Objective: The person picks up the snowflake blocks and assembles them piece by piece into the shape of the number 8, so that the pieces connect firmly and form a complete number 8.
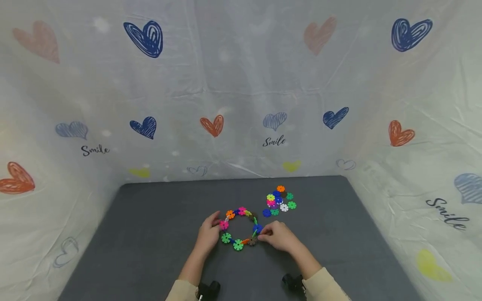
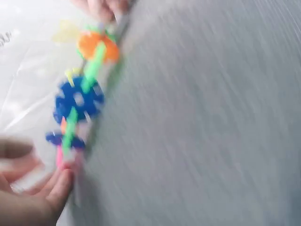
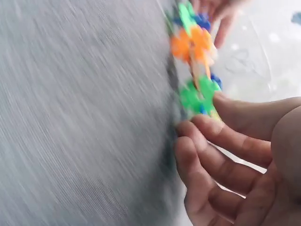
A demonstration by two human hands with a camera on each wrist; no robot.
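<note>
A ring of interlocked flower-shaped plastic discs [image 1: 238, 244] in green, orange, pink, blue and brown lies on the dark table. My left hand [image 1: 209, 232] holds the ring's left side by a pink disc [image 1: 224, 225]. In the left wrist view, the fingertips [image 2: 66, 181] are right at the pink piece, blurred by motion. On the opposite side my right hand [image 1: 278, 236] pinches the ring near a blue disc [image 1: 257, 228]. The right wrist view has the thumb against a green disc [image 3: 200, 95], with the other fingers curled below it.
Beyond the ring, to the right, a loose cluster of similar discs [image 1: 284, 207] lies on the dark tabletop [image 1: 158, 242]. A pale curtain [image 1: 241, 104] printed with hearts surrounds the table at the back and sides.
</note>
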